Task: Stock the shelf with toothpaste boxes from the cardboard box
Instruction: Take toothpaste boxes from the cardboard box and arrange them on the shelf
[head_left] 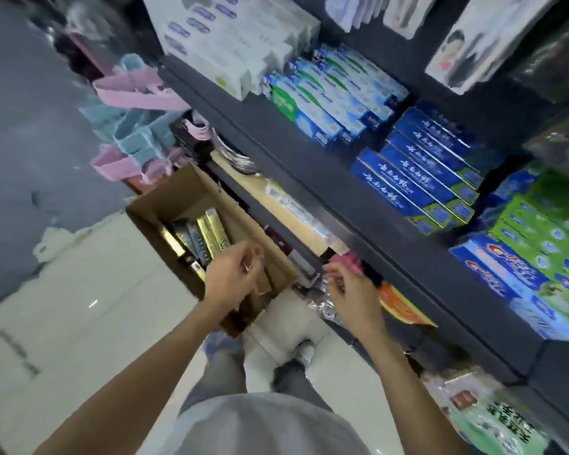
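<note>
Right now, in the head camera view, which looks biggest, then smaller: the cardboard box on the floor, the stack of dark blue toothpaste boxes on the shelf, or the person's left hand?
1. cardboard box
2. stack of dark blue toothpaste boxes
3. left hand, nearer the camera, so it looks larger than it really is.

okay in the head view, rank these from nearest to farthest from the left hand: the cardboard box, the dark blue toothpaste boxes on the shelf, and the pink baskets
From the left hand:
1. Cardboard box, directly beneath it on the floor.
2. Pink baskets, up-left, beyond the box.
3. Dark blue toothpaste boxes, far right on the shelf.
</note>
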Available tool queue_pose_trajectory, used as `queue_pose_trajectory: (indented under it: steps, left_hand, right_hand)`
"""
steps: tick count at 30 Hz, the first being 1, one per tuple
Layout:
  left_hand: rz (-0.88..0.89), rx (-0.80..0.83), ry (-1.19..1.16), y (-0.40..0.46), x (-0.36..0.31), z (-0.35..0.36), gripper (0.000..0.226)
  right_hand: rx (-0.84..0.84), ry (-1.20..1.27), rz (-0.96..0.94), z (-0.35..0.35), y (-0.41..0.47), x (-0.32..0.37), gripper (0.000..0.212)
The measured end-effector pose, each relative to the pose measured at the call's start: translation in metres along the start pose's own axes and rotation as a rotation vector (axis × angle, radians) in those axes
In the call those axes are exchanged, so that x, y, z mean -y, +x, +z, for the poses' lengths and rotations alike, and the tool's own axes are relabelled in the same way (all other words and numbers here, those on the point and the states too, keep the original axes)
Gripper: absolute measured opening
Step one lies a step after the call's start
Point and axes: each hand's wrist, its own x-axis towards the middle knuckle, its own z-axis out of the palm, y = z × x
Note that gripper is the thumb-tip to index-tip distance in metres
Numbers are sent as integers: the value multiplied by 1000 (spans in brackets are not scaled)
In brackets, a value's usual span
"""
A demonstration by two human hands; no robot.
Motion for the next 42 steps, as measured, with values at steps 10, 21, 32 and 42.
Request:
queue_pose_trajectory:
  steps: [10,21,32,42]
  left_hand:
    - [-729,143,-55,18,232,-66,41]
    - [-842,-55,-263,115,401,-23,72]
    - [-748,-145,-269,123,428,-1,42]
    - [-265,-324,115,141,398,22,37]
  right_hand:
    - [709,31,64,198,114,104,27]
    - [713,-9,125,439,280,122,40]
    - [694,-444,-173,577,336,103,88]
    - [655,-215,182,540,327,82,51]
